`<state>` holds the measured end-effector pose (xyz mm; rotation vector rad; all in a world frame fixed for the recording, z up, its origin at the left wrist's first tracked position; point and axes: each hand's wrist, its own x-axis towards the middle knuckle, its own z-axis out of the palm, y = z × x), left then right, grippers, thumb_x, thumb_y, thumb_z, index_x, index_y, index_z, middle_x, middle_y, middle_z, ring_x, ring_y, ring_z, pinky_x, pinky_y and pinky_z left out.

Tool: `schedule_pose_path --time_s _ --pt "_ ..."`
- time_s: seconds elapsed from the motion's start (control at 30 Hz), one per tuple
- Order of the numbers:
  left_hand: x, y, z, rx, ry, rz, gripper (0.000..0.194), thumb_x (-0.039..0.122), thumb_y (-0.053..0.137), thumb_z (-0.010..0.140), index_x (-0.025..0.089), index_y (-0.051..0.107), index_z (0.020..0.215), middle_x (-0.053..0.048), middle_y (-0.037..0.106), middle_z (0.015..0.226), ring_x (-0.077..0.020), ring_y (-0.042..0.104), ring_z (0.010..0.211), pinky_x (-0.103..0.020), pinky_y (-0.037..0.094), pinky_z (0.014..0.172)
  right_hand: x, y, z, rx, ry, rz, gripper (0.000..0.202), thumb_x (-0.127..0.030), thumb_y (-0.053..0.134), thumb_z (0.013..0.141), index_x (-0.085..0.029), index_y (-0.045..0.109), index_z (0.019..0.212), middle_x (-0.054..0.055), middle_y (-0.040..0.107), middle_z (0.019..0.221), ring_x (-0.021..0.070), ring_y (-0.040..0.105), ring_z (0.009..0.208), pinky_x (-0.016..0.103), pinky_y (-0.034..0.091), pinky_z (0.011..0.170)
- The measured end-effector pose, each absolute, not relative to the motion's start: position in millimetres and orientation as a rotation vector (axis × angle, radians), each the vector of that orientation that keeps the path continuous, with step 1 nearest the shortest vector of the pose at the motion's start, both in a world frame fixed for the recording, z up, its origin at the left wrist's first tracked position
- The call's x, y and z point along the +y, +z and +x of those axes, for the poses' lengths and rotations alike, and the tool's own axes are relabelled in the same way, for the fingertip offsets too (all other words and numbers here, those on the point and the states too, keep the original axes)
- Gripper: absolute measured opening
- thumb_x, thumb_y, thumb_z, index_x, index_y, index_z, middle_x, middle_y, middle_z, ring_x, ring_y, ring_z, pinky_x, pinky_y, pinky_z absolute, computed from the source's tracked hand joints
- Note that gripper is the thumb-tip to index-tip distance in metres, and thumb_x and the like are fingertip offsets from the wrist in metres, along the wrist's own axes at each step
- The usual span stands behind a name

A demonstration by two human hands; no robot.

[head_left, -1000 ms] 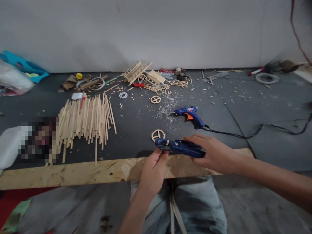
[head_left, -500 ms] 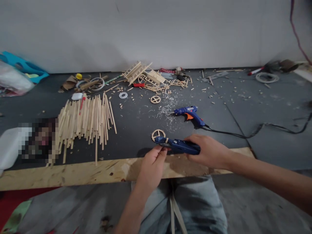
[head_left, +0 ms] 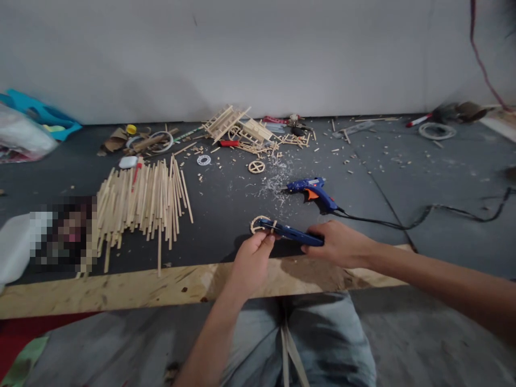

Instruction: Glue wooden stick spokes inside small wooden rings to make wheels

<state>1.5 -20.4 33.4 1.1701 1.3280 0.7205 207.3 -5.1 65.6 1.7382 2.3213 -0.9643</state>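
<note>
My right hand (head_left: pixel 338 243) is wrapped round the handles of a blue hand cutter (head_left: pixel 294 233), whose head points left. At the cutter's jaws, my left hand (head_left: pixel 253 257) pinches a small wooden stick (head_left: pixel 274 226) between thumb and fingers. Its end shows just above the tool; the rest is hidden. A small wooden spoked wheel (head_left: pixel 255 220) is behind the cutter's tip, partly covered by it and by my left fingers. Farther back on the dark table lies a second wooden wheel (head_left: pixel 256 167).
A blue glue gun (head_left: pixel 308 186) with a black cord lies right of centre, among white shavings. A pile of thin wooden sticks (head_left: pixel 147 199) spreads at left. Wooden frame models (head_left: pixel 229 123) stand by the wall. A white ring (head_left: pixel 203 160) and several offcuts lie about.
The cutter has turned in my right hand and shifted slightly left and up, its head now overlapping the near wheel more. My left hand has moved up a little with it.
</note>
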Motion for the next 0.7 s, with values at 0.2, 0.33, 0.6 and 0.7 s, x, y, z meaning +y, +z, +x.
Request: schedule_pose_path --time_s 0.2,0.33,0.6,0.7 --pt "-14 33 6 1.283 0.681 1.135 0.026 0.036 0.051 0.08 0.015 0.066 0.081 0.001 0.049 0.053 -0.0138 0.045 0.054 -0.025 0.034 0.053 -5 70 209 2.291 -1.006 1.779 0.027 -0.04 0.051 0.078 -0.018 0.064 0.07 0.002 0.058 0.059 0.0127 0.049 0.053 0.023 0.029 0.048" --pt "-12 37 7 1.215 0.673 1.076 0.03 0.039 0.049 0.082 0.014 0.063 0.085 0.005 0.036 0.052 -0.0095 0.031 0.048 -0.024 0.025 0.048 -4 69 212 2.293 -0.956 1.864 0.029 -0.042 0.05 0.078 -0.018 0.06 0.064 0.0 0.054 0.055 0.012 0.046 0.05 0.023 0.028 0.047" --pt "10 48 -12 1.283 0.704 1.167 0.036 0.045 0.05 0.081 0.016 0.065 0.095 0.001 0.051 0.059 -0.0122 0.043 0.053 -0.025 0.031 0.052 10 80 228 2.22 -0.846 2.004 0.032 -0.048 0.049 0.078 -0.021 0.057 0.063 -0.001 0.052 0.053 0.0124 0.045 0.048 0.023 0.028 0.046" --pt "29 49 -29 1.474 0.691 1.396 0.036 0.045 0.049 0.082 0.019 0.067 0.1 -0.006 0.067 0.083 -0.0197 0.057 0.076 -0.028 0.039 0.066 21 83 244 2.13 -0.768 2.091 0.032 -0.05 0.048 0.078 -0.022 0.062 0.072 0.0 0.054 0.054 0.0135 0.046 0.048 0.024 0.027 0.047"
